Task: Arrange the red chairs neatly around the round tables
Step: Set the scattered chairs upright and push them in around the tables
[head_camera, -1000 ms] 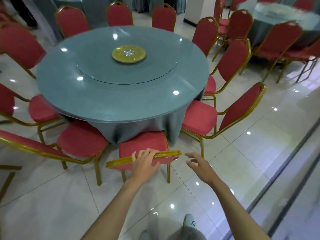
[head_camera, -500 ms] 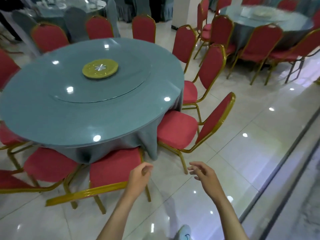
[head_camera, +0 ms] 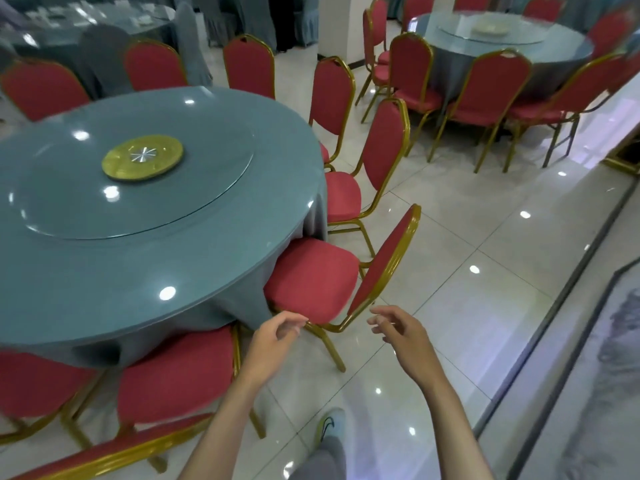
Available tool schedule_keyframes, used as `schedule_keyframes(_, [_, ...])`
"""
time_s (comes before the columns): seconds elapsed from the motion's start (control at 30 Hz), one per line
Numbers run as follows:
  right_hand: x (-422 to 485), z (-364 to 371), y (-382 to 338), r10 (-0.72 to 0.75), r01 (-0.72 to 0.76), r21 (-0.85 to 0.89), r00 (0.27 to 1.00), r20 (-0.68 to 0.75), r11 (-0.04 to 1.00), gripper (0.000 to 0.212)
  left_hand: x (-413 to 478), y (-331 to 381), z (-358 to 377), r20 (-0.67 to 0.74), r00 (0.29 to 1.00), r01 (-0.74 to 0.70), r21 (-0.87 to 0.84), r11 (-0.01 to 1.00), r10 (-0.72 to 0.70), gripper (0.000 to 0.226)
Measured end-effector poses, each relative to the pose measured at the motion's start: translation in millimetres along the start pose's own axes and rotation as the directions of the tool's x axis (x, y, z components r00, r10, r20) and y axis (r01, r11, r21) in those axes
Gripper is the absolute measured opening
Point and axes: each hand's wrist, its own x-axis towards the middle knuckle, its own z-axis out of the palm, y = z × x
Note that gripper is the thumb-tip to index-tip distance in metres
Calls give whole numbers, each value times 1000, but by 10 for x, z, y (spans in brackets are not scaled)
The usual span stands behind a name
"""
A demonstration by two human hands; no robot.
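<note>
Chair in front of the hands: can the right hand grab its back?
Probably yes. The right hand is open, close to the backrest of that red chair, nothing between them.

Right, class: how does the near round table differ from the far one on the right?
The near table carries a gold disc on its turntable; the far table carries a pale dish. The near table's front rim shows clear; chair backs partly cover the far table's. Both have grey-blue cloths, glass turntables and red chairs.

The scene is seen from a single head-worn camera, aimed forward and down. A round table (head_camera: pixel 104 271) and the nearest red chair (head_camera: pixel 311 278) are viewed closely from above.
</note>
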Motion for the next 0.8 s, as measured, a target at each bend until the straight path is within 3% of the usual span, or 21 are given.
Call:
schedule_keyframes(0.37, [1802,-640,-252,-23,46,-158,989,145,986,19,1849,238,719,-159,976,111,-226,968,-149,29])
schedule_keyframes(0.63, [2965,-919,-522,-74,120,-194,971,228,974,17,2725,545,906,-194,965,128,-230,965,-175,27])
schedule_keyframes(0.8, [3666,-976,-567,-95,167,-198,939,331,966,19,3108,692,803,-285,940,129,-205,970,-185,25])
